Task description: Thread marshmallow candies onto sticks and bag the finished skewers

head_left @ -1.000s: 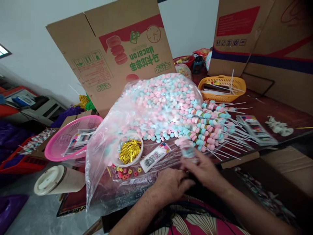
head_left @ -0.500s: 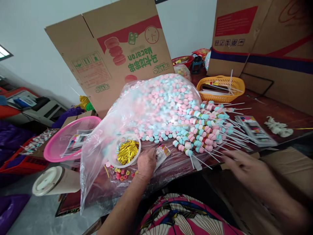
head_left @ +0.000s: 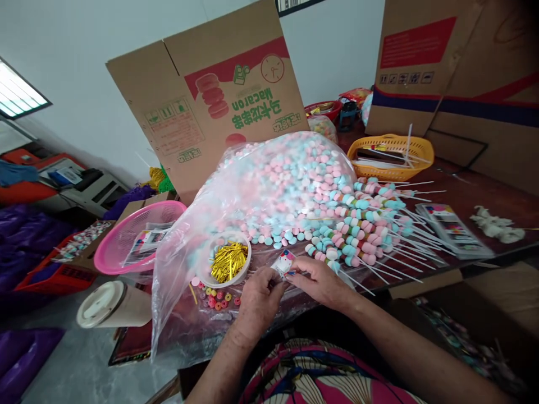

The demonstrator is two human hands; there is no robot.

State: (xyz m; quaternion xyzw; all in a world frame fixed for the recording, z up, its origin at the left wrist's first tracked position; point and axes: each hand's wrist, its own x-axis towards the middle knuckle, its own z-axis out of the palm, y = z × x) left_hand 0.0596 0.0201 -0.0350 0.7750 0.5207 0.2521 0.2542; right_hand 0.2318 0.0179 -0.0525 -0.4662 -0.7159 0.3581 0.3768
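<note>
Both my hands meet at the front of the table around a small printed plastic packet (head_left: 283,262). My left hand (head_left: 261,297) pinches its lower left side, while my right hand (head_left: 319,280) has its fingertips closed on the right side. What is inside the packet is too small to make out. Just right of my right hand lies a pile of pink, blue and white candy skewers (head_left: 362,230) with white sticks. Left of my left hand, a white bowl (head_left: 248,264) holds gold twist ties (head_left: 229,262), with several ring candies (head_left: 218,299) below it.
A large clear bag (head_left: 177,280) of pastel candies covers the table's middle. Behind it stands a cardboard box (head_left: 168,163). A yellow basket (head_left: 391,168) and flat clear packs (head_left: 455,233) lie right; a pink basket (head_left: 109,255) and lidded cup (head_left: 135,306) stand left.
My right hand has come in from the far right, past the skewers, to the packet. My left hand has stayed at the packet, which is now held between both hands. The view has shifted slightly.
</note>
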